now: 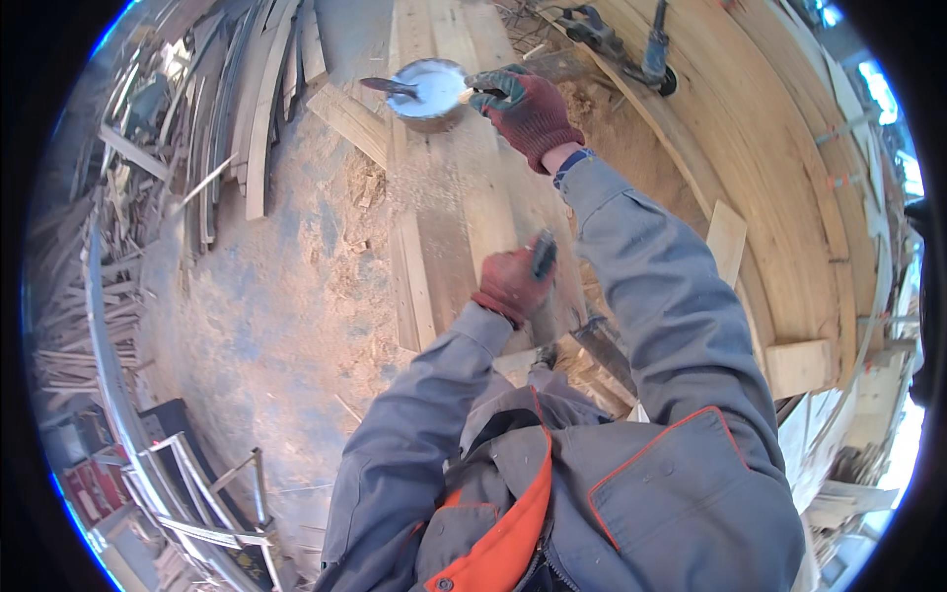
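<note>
Running away lengthwise below the arms, the boards (449, 247) can be judged stiff and fairly heavy, best taken by their long edges, with dusty faces that may slip under gloves. The round bowl (430, 123) is probably light enough for one hand; since it seems to be filled with something white and wet, it should be kept level and held by the outer wall, where the rim is less likely to be smeared. What looks like a brush (387, 86) is likely light and firm, soft only at the wet end, and is best held by the dark part jutting past the rim. The boards are spanned by both hands. The bowl is placed over their far end, just left of the right hand (518, 109), whose fingers are closed, apparently on a pale piece (465, 97) at the rim. The brush is found at the bowl's opposite side. The left hand (515, 280) is seen curled and blurred, well short of the bowl; whether anything is gripped there cannot be told.
</note>
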The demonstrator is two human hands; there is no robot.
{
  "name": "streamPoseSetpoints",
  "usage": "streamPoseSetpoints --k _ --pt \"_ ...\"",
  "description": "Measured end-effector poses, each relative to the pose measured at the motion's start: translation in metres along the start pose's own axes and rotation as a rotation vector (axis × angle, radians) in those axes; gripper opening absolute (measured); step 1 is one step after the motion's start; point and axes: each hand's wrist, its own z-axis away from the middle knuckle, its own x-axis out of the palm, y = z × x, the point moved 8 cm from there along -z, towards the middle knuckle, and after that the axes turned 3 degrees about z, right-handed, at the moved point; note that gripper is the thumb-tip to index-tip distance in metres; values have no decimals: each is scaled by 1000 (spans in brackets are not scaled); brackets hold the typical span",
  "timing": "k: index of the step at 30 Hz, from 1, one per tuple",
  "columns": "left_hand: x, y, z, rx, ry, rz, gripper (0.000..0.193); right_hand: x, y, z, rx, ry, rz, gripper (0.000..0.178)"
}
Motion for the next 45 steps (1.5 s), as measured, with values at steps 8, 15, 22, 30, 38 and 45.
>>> streamPoseSetpoints --k 8,15,22,30,38,45 --pt "9 -5 -6 -71 -168 141 40 99 6 -85 -28 -252 559 26" --pt "14 -4 -6 -30 -294 209 49 122 -10 -91 63 -439 781 28" --pt "11 -3 -7 -11 -343 253 48 132 -15 -99 69 -527 924 34" --pt "13 -2 -8 -11 -418 256 48 137 -16 -104 105 -599 1016 39" --pt "16 -3 -5 5 -348 284 52 145 -18 -105 96 -667 975 36" --pt "15 -3 -7 -13 -400 272 50 145 -21 -103 89 -616 1009 37"
